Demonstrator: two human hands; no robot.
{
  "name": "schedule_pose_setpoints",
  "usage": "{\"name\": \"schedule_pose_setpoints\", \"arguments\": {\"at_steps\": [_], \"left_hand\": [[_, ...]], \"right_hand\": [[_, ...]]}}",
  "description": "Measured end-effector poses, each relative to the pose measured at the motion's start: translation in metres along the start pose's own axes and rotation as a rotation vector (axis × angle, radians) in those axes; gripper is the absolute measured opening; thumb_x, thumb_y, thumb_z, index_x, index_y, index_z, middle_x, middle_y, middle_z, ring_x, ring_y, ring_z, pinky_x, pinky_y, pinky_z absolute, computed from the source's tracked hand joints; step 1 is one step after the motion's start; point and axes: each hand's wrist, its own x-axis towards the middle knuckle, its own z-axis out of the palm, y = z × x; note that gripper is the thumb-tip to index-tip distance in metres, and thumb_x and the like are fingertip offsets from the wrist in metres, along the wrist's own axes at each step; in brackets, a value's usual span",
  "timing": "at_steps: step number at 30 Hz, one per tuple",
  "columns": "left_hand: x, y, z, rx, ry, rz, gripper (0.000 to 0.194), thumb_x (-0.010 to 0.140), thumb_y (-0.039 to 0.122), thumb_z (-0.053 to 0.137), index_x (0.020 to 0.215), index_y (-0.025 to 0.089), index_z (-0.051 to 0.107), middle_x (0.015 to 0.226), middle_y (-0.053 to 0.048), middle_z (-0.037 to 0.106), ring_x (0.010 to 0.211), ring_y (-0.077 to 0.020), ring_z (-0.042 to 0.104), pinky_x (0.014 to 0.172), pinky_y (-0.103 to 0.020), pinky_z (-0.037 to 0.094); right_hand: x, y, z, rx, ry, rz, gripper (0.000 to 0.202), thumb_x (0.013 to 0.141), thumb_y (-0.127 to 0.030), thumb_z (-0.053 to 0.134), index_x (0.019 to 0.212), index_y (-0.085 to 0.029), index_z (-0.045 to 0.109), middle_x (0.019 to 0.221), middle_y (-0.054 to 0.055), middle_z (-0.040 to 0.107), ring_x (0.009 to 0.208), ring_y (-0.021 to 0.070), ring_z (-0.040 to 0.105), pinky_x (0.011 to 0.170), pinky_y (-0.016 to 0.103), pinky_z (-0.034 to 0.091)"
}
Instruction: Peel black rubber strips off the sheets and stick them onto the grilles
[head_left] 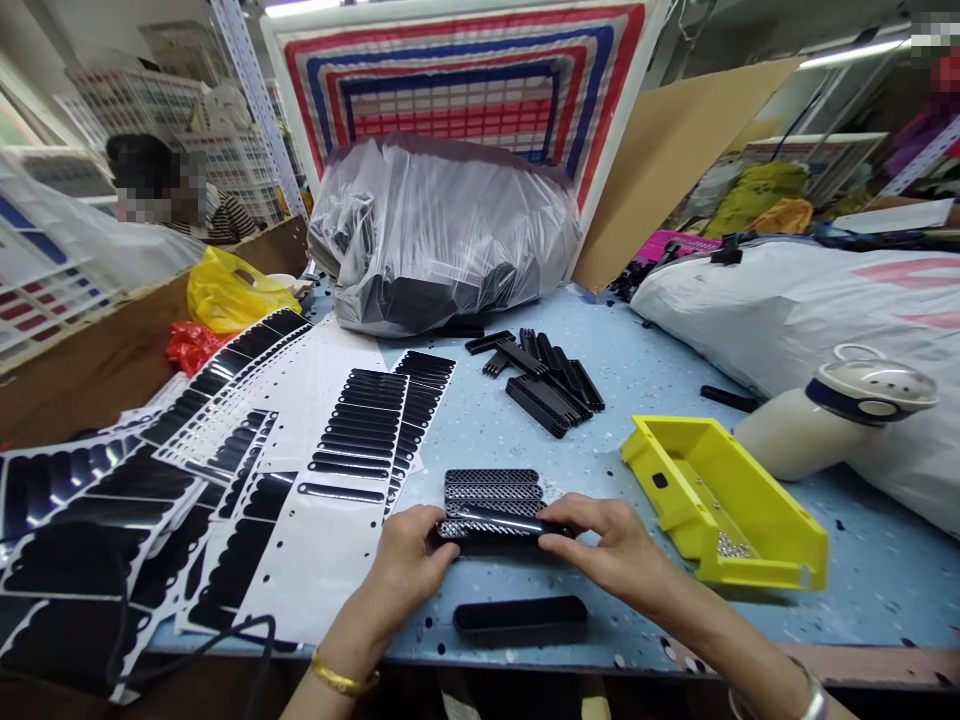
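Note:
Between my hands is a long black plastic strip [491,526] with rounded ends, a glossy top and a patterned side. My left hand [411,560] pinches its left end between thumb and fingers. The other end is pinched the same way by my right hand [615,545]. Just behind it, several black strips with a lattice pattern [491,485] lie side by side on the table. A smooth black piece [520,618] rests near the front edge. To the left is a white sheet of glossy black stickers [356,425], with one separate sticker low on it.
A heap of black strips [547,380] lies farther back. On the right stand a yellow bin [675,440] with small metal pieces and a tilted bottle [802,425]. More sticker sheets [82,550] cover the left. A plastic-wrapped bundle [450,230] sits behind; a person [180,195] is beyond.

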Motion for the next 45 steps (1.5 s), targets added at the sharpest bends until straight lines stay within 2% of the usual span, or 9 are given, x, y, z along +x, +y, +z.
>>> {"name": "schedule_pose_setpoints", "arguments": {"at_steps": [5, 9, 12, 15, 18, 23, 26, 38, 45], "left_hand": [[-0.008, 0.004, -0.001, -0.117, -0.075, 0.06, 0.017, 0.067, 0.008, 0.06, 0.076, 0.015, 0.073, 0.066, -0.001, 0.065, 0.059, -0.0143, 0.054, 0.058, -0.023, 0.039], [-0.008, 0.003, 0.003, -0.215, -0.084, -0.017, 0.026, 0.065, 0.007, 0.06, 0.085, 0.015, 0.075, 0.063, 0.0, 0.063, 0.056, -0.0133, 0.053, 0.056, -0.023, 0.04], [-0.009, 0.001, 0.003, -0.238, -0.056, -0.041, 0.028, 0.067, 0.009, 0.062, 0.09, 0.014, 0.076, 0.064, 0.0, 0.064, 0.056, -0.0136, 0.054, 0.056, -0.023, 0.043], [-0.011, 0.0, 0.004, -0.202, -0.018, -0.009, 0.023, 0.069, 0.01, 0.063, 0.087, 0.014, 0.077, 0.067, -0.002, 0.066, 0.058, -0.0144, 0.056, 0.06, -0.025, 0.045], [-0.014, 0.0, 0.006, -0.233, -0.006, -0.039, 0.024, 0.067, 0.009, 0.063, 0.086, 0.015, 0.077, 0.065, -0.001, 0.064, 0.055, -0.013, 0.054, 0.055, -0.024, 0.043], [-0.017, -0.002, 0.01, -0.332, 0.032, -0.073, 0.031, 0.068, 0.011, 0.061, 0.094, 0.013, 0.078, 0.065, -0.002, 0.064, 0.053, -0.0119, 0.053, 0.05, -0.021, 0.043], [-0.016, -0.004, 0.01, -0.367, 0.044, -0.065, 0.028, 0.07, 0.013, 0.06, 0.091, 0.011, 0.078, 0.064, -0.003, 0.065, 0.053, -0.0127, 0.056, 0.05, -0.021, 0.045], [-0.016, -0.005, 0.009, -0.412, 0.055, -0.084, 0.024, 0.07, 0.015, 0.063, 0.088, 0.011, 0.078, 0.062, -0.004, 0.067, 0.052, -0.013, 0.058, 0.049, -0.021, 0.047], [-0.016, -0.005, 0.009, -0.411, 0.055, -0.075, 0.024, 0.07, 0.014, 0.063, 0.088, 0.011, 0.078, 0.062, -0.004, 0.067, 0.052, -0.0129, 0.059, 0.049, -0.021, 0.048]], "right_hand": [[-0.01, -0.004, 0.002, -0.034, 0.028, -0.101, 0.015, 0.08, -0.02, 0.064, 0.089, -0.022, 0.077, 0.086, 0.005, 0.078, 0.078, 0.0207, 0.074, 0.07, 0.029, 0.061], [-0.008, -0.002, 0.004, -0.053, 0.042, -0.139, 0.015, 0.081, -0.02, 0.064, 0.088, -0.023, 0.076, 0.083, 0.005, 0.078, 0.076, 0.0205, 0.074, 0.068, 0.029, 0.061], [-0.002, -0.001, 0.002, -0.047, 0.002, -0.122, 0.014, 0.082, -0.022, 0.062, 0.086, -0.024, 0.076, 0.08, 0.004, 0.077, 0.071, 0.0191, 0.073, 0.062, 0.027, 0.06], [0.0, -0.001, 0.0, -0.057, -0.061, -0.101, 0.012, 0.083, -0.025, 0.064, 0.083, -0.024, 0.076, 0.074, 0.003, 0.075, 0.064, 0.018, 0.071, 0.057, 0.025, 0.057], [-0.001, -0.001, -0.001, -0.052, -0.084, -0.105, 0.011, 0.083, -0.025, 0.065, 0.084, -0.023, 0.076, 0.075, 0.003, 0.075, 0.066, 0.0184, 0.071, 0.058, 0.026, 0.058], [-0.003, 0.003, 0.003, -0.048, -0.069, -0.121, 0.012, 0.082, -0.022, 0.066, 0.086, -0.023, 0.076, 0.081, 0.005, 0.077, 0.073, 0.0201, 0.074, 0.064, 0.027, 0.061], [-0.004, 0.005, 0.007, -0.037, -0.06, -0.124, 0.013, 0.082, -0.022, 0.065, 0.087, -0.024, 0.077, 0.083, 0.005, 0.078, 0.075, 0.0214, 0.074, 0.065, 0.029, 0.062], [-0.004, 0.011, 0.014, -0.064, -0.021, -0.135, 0.013, 0.08, -0.022, 0.067, 0.088, -0.023, 0.077, 0.08, 0.004, 0.077, 0.07, 0.0195, 0.073, 0.064, 0.028, 0.061], [-0.001, 0.006, 0.012, -0.138, -0.059, -0.185, 0.013, 0.081, -0.019, 0.065, 0.086, -0.023, 0.077, 0.077, 0.003, 0.076, 0.067, 0.0188, 0.072, 0.062, 0.028, 0.06]]}}
